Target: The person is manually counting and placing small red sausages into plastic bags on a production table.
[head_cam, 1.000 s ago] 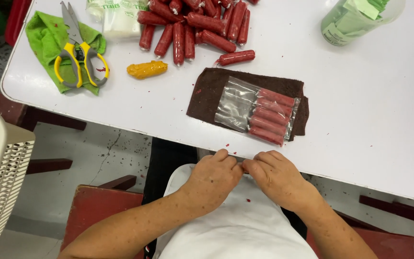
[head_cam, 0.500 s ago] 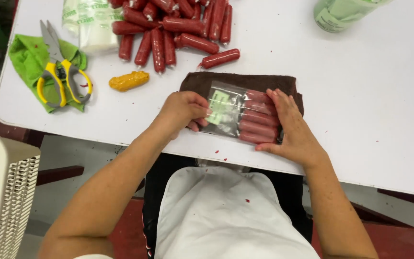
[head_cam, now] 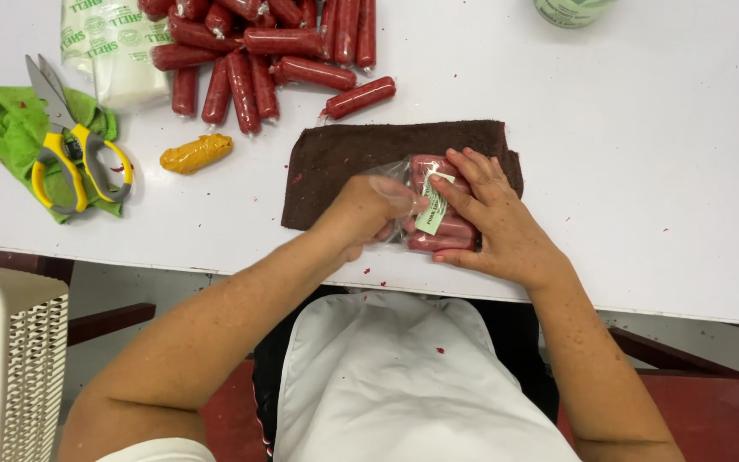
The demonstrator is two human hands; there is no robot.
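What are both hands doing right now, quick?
Left hand: closed on the open end of the clear bag of sausages.
Right hand: open, flat, pressing the bag onto the brown cloth.

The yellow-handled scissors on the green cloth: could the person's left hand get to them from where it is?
Probably yes. The left hand rests on the clear bag of sausages, and only bare white table lies between it and the scissors, which lie uncovered on the green cloth.

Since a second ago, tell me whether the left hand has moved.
Yes. The left hand went from the white table's near edge, forward onto the brown cloth, and now rests on the clear bag of sausages.
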